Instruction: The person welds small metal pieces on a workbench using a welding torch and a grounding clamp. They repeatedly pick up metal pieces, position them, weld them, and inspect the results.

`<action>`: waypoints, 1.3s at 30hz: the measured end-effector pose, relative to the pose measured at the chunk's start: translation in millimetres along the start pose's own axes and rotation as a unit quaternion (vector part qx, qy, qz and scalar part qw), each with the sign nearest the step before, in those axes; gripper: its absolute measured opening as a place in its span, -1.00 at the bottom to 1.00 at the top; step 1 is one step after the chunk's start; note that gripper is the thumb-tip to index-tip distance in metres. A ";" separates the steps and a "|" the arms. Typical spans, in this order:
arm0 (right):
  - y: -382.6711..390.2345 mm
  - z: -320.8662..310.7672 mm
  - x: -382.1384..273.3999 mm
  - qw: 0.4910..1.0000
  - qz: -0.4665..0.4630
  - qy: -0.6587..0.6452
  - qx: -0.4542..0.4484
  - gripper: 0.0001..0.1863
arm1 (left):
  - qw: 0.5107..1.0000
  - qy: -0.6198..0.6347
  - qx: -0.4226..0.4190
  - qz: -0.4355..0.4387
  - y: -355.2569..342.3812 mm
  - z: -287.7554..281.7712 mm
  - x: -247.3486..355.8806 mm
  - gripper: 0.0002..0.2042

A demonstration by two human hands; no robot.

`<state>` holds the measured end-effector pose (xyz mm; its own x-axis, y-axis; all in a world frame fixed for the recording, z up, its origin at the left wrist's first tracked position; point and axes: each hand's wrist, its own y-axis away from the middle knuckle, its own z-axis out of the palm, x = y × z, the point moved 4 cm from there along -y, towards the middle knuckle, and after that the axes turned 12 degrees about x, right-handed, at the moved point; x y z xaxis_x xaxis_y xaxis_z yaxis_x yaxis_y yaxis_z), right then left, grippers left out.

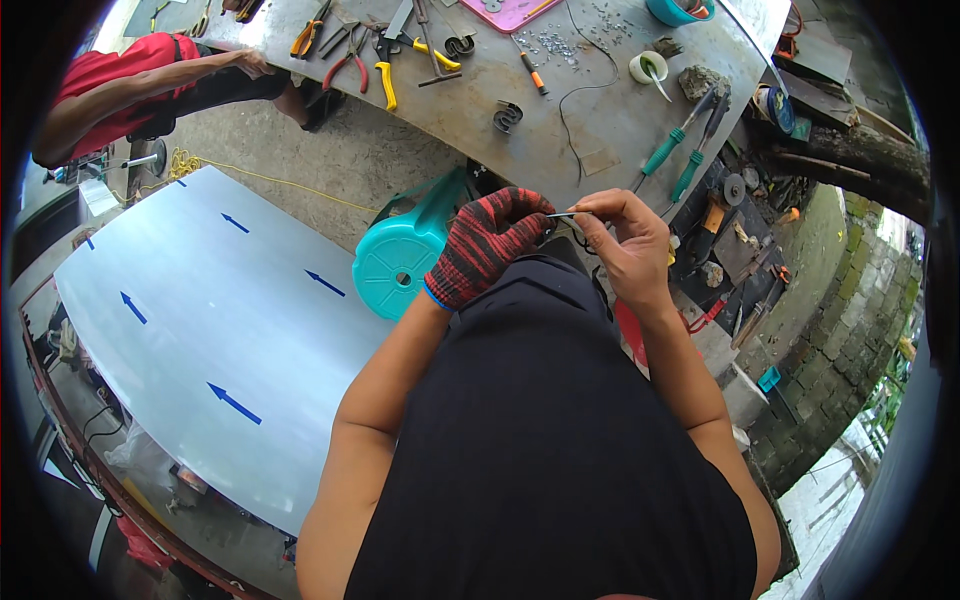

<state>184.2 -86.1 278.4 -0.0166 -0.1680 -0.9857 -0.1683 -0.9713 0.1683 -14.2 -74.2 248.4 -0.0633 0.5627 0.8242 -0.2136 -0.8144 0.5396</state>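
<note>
My left hand (pixel 490 245) wears a red and black knitted glove with a blue cuff. My bare right hand (pixel 632 240) is beside it, in front of my dark clothing. Both hands are closed in a pinch, one at each end of a thin, light metal piece (pixel 562 215). Its exact kind is too small to make out. Something dark and thin shows just below the fingers, partly hidden. The hands are off the near edge of the metal-topped workbench (pixel 540 130).
A turquoise stool (pixel 393 262) stands at my left, near a large pale sheet (pixel 220 330) with blue arrows. Pliers (pixel 350 62), a screwdriver (pixel 532 73) and green-handled cutters (pixel 675 150) lie on the bench. Another person (pixel 130 95) in red is at far left. An angle grinder (pixel 715 215) lies at right.
</note>
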 end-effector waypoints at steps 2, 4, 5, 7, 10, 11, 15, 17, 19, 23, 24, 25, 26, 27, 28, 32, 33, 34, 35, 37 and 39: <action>0.9 0.1 -0.3 1.000 0.008 0.000 0.000 -0.91 | 1.000 0.012 0.003 -0.006 0.0 2.0 -1.3 -0.77; 1.8 -0.4 -0.5 1.000 0.021 0.001 -0.001 -0.90 | 1.000 0.022 0.003 -0.011 0.0 3.6 -3.2 -0.78; 1.6 -0.9 -0.6 1.000 0.029 0.000 -0.001 -0.90 | 1.000 0.025 0.002 -0.013 -0.3 3.7 -4.7 -0.78; 1.5 -2.4 0.6 0.999 0.041 0.008 -0.002 -0.89 | 0.999 0.029 0.001 -0.014 -0.6 4.2 -7.9 -0.78; 3.1 -3.9 7.1 0.998 0.050 0.030 -0.005 -0.88 | 0.999 0.032 -0.005 -0.023 -2.2 3.3 -15.8 -0.78; 3.3 -3.8 9.5 0.998 0.050 0.033 -0.010 -0.88 | 0.999 0.031 -0.006 -0.023 -2.7 2.8 -18.2 -0.78; 3.1 -2.7 16.5 0.999 0.037 0.028 -0.008 -0.89 | 0.999 -0.013 -0.020 -0.025 -8.7 0.2 -20.4 -0.76; 2.5 -3.1 18.2 0.999 0.040 0.033 0.003 -0.89 | 0.999 -0.033 -0.028 -0.006 -13.7 -2.5 -21.1 -0.74; 1.3 -3.7 17.9 0.998 0.038 0.038 0.015 -0.89 | 0.998 -0.035 -0.033 0.032 -24.0 -7.5 -27.2 -0.70; -3.5 -14.5 19.9 0.997 0.017 0.054 0.046 -0.89 | 0.991 -0.098 0.074 0.062 -66.4 -28.2 -58.0 -0.48; -4.9 -17.4 19.6 0.997 0.012 0.054 0.057 -0.89 | 0.978 -0.167 0.113 0.055 -78.9 -35.8 -62.4 -0.42; -5.2 -20.9 19.3 0.996 0.006 0.054 0.069 -0.90 | 0.959 -0.234 0.151 0.049 -92.3 -43.4 -67.8 -0.36; -5.0 -24.9 19.6 0.995 0.005 0.066 0.073 -0.90 | 0.937 -0.292 0.176 0.079 -107.8 -50.5 -75.7 -0.32; -4.4 -27.7 20.7 0.995 0.007 0.070 0.076 -0.90 | 0.909 -0.349 0.200 0.107 -122.4 -58.2 -87.3 -0.28; -4.2 -30.4 22.3 0.994 0.008 0.073 0.080 -0.89 | 0.877 -0.404 0.223 0.136 -136.2 -63.2 -95.4 -0.25; 2.0 -37.3 29.1 0.991 0.022 0.083 0.099 -0.88 | 0.815 -0.484 0.251 0.199 -177.8 -63.6 -109.9 -0.23; 3.6 -38.6 30.7 0.991 0.021 0.089 0.101 -0.88 | 0.813 -0.489 0.252 0.191 -186.4 -60.6 -111.7 -0.24; 5.3 -39.8 32.9 0.990 0.020 0.096 0.103 -0.88 | 0.812 -0.494 0.253 0.183 -193.2 -57.9 -113.9 -0.25; 7.2 -41.1 34.5 0.989 0.019 0.103 0.106 -0.88 | 0.806 -0.501 0.254 0.186 -198.5 -54.3 -116.4 -0.26; 8.1 -41.1 37.7 0.986 0.012 0.124 0.112 -0.88 | 0.795 -0.515 0.257 0.191 -205.8 -49.2 -121.7 -0.29; 7.5 -41.1 41.0 0.982 0.001 0.147 0.118 -0.89 | 0.808 -0.501 0.250 0.185 -210.8 -45.2 -128.1 -0.33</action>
<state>222.8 -107.2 239.8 0.2627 -0.2451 -0.9332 -0.3937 -0.9103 0.1282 -5.1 31.8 21.3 0.8416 0.0732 0.5351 0.0742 -0.9970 0.0197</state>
